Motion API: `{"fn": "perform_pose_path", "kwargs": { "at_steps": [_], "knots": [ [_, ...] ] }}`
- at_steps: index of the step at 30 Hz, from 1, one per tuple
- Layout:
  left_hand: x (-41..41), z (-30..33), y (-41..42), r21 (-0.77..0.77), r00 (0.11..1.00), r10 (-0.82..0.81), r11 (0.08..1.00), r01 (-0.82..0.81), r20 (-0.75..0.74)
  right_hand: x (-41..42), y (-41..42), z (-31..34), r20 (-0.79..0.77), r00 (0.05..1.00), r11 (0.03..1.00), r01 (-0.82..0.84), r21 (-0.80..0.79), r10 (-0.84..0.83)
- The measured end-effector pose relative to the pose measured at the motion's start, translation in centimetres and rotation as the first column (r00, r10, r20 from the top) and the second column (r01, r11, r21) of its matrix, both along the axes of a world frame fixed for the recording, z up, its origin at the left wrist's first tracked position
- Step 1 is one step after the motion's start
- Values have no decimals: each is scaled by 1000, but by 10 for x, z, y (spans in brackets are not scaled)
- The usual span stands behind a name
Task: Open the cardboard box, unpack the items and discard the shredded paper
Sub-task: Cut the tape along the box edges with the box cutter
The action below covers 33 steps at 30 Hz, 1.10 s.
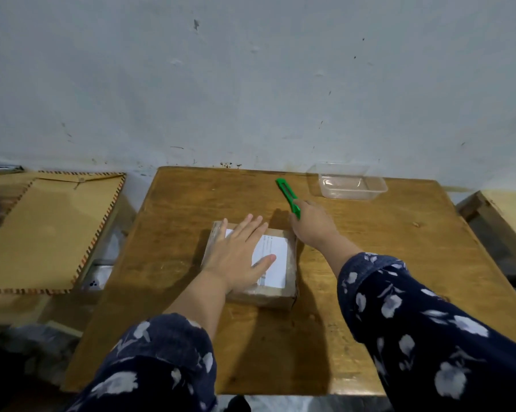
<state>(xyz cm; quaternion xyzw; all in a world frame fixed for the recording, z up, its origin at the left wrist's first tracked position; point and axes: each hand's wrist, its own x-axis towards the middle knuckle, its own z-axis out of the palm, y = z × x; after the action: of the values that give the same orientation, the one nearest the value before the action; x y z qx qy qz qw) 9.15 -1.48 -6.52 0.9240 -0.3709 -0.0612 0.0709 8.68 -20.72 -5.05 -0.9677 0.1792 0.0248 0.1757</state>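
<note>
A small brown cardboard box [276, 289], wrapped in glossy clear tape and bearing a white printed label on top, sat closed near the middle of the worn wooden table [399, 263]. The left hand [240, 257] lay flat on the box, fingers spread. Just beyond the box, the right hand [311, 223] gripped a green plastic box cutter [286, 193]. Farther beyond stood an empty clear plastic tub [350, 182].

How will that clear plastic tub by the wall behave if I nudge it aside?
The clear plastic tub looks thin-walled and empty, so probably very light and likely to skid on the wooden table. Its low, wide shape suggests it won't tip, though the walls may flex if squeezed.
</note>
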Motion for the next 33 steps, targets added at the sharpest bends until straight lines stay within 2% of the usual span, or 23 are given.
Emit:
{"fn": "perform_pose_path", "kwargs": {
  "at_steps": [6, 13, 17, 21, 24, 27, 31, 33],
  "knots": [
    [7, -7, 1, -53, 999, -3, 999, 5, 35, 43, -11, -25, 28, 980, 976, 191, 102, -195],
    [6, -6, -1, -62, 999, -2, 998, 5, 39, 58, -20, -42, 49, 959, 959, 278, 62, -281],
    [4, -3, -2, -61, 999, -8, 998, 10, 38, 53, -19, -34, -57, 937, 916, 350, 195, -345],
    [-1, -1, -3, -37, 999, 3, 999, -1, 45, 29, -17, -18, -62, 919, 873, 389, 296, -389],
    [-5, 3, -4, -23, 1000, 3, 1000, -2, 31, 6, -14, -6, -131, 911, 778, 403, 482, -391],
    [-7, 10, -4, 20, 1000, -11, 1000, 11, 6, -23, -6, 11, -223, 901, 610, 419, 672, -373],
    [-19, 16, -5, 50, 997, -30, 998, 33, -64, -63, 0, 26, -205, 915, 458, 356, 815, -347],
    [-32, 16, -6, 37, 994, -38, 998, 42, -102, -81, -1, 29, -207, 924, 336, 315, 887, -321]
  ]
}}
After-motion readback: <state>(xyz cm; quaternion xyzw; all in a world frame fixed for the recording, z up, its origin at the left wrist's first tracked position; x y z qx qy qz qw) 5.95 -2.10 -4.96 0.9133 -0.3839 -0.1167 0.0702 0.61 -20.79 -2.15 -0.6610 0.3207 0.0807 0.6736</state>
